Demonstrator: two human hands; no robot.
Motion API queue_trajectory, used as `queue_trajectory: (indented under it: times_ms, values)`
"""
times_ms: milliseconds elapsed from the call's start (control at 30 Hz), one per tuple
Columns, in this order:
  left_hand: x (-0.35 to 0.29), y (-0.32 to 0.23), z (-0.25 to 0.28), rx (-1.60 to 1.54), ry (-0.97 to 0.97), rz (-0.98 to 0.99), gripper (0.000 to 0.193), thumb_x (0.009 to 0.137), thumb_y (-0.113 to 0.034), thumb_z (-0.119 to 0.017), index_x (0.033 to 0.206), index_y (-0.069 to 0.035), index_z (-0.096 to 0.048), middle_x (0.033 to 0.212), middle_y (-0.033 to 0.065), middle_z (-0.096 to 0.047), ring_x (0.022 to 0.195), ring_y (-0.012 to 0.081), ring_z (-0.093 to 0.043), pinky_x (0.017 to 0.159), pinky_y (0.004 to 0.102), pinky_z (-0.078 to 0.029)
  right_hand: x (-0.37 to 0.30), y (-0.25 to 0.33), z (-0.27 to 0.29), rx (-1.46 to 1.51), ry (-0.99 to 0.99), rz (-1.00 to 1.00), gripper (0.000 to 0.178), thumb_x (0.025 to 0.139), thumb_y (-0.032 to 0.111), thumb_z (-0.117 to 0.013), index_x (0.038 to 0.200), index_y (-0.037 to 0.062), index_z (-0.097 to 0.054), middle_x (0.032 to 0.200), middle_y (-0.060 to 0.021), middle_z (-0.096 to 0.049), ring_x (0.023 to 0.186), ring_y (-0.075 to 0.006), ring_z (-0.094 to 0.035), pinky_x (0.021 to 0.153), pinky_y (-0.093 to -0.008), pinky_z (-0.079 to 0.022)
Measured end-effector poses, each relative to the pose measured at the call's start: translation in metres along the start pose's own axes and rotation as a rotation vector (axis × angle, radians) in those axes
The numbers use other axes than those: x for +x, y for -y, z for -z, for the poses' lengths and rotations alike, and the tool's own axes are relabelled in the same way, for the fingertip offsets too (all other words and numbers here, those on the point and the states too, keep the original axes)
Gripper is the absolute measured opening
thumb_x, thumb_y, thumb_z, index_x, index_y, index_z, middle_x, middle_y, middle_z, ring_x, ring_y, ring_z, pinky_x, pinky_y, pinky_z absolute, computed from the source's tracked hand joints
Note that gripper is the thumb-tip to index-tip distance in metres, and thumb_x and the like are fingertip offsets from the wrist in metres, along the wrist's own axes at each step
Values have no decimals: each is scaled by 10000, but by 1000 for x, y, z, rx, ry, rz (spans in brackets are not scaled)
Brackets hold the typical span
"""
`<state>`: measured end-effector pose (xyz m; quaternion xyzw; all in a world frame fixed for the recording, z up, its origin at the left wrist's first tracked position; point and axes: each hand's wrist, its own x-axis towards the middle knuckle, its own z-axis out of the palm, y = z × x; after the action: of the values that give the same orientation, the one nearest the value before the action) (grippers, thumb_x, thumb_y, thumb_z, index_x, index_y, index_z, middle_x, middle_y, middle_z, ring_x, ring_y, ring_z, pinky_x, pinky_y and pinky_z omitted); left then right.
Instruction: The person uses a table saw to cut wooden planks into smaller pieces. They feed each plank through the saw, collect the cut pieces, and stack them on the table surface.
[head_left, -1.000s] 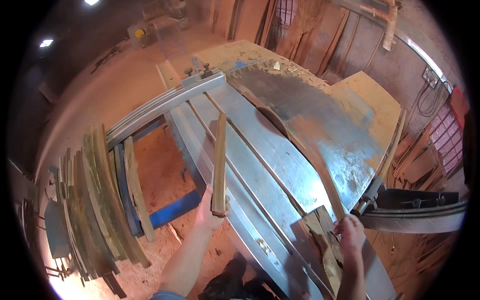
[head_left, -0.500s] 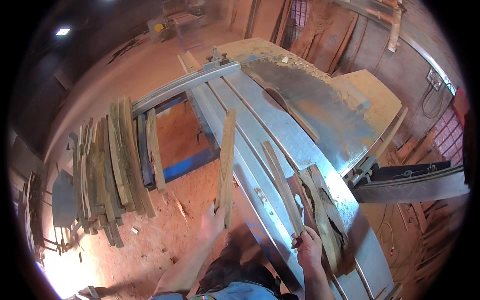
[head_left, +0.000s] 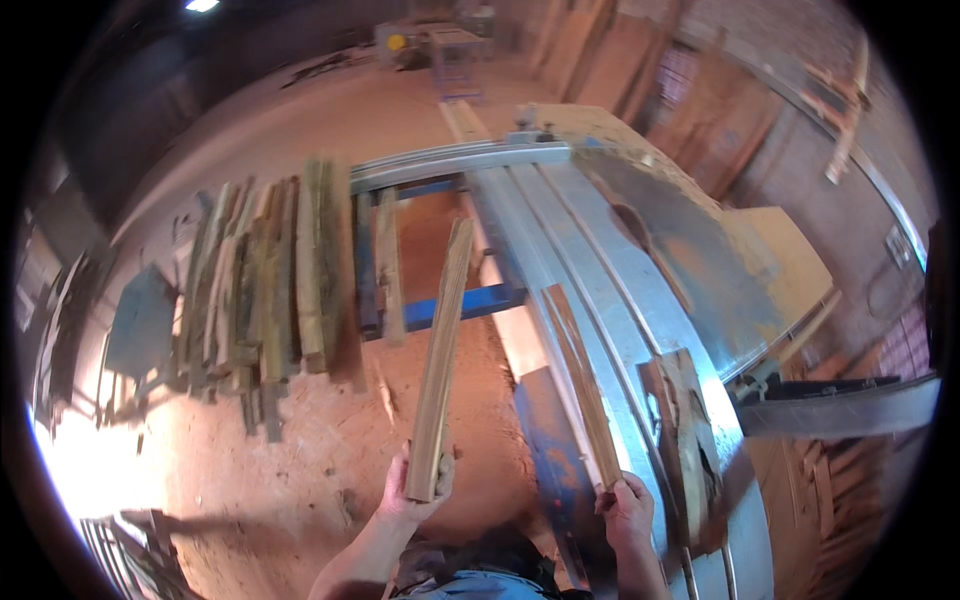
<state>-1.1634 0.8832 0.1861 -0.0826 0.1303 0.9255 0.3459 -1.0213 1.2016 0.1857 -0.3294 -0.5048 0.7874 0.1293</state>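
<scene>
My left hand is closed around the near end of a long wooden strip, which points away from me over the floor left of the machine. In my right hand is the near end of a second, narrower wooden strip, slanting up and left above the edge of the metal sliding table. Just right of that hand, rough boards with dark cracks and bark edges lie on the table.
A pile of rough wooden strips stands to the left, beside a blue frame bar. A metal fence crosses the far end. A saw blade guard rises from the dusty table at right. Leaning boards line the back wall.
My view has turned left, so the machine sits further right. Both strips have moved left relative to the table, and the right one has come off the boards toward the table's left edge.
</scene>
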Motion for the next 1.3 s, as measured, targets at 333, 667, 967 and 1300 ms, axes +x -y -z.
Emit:
queue_trajectory:
  times_ms: [333, 667, 967, 1300]
  values:
    - [-213, -120, 28, -503, 375, -358, 527, 1042, -359, -437, 1432, -5, -414, 848, 98, -553, 543, 175, -530, 426, 265, -437, -80, -65, -186, -27, 469, -88, 151, 983, 74, -516, 1025, -25, -622, 803, -140, -683, 594, -193, -616, 562, -315, -523]
    - [-408, -169, 106, -372, 297, -817, 494, 1036, -384, -429, 1354, -10, -474, 853, 111, -564, 574, 180, -536, 446, 278, -427, -172, -163, -362, -260, 927, -390, 160, 992, 61, -530, 1093, 9, -643, 904, -116, -702, 713, -205, -663, 666, -353, -578]
    - [-515, -135, 176, -95, -1052, -829, 425, 1032, -450, -429, 1148, -69, -579, 683, 112, -600, 504, 245, -587, 409, 397, -475, -241, -286, -510, -409, 1229, -786, 200, 1014, 72, -511, 1153, 17, -644, 993, -121, -709, 808, -205, -682, 732, -358, -580]
    - [-531, -151, 193, -434, -1134, -879, 596, 914, -411, -681, 1291, 30, -544, 915, 183, -674, 806, 293, -663, 694, 384, -533, -283, -471, -678, -612, 1226, -948, 170, 1017, 125, -511, 1138, 31, -586, 1030, -112, -673, 792, -219, -660, 732, -402, -575]
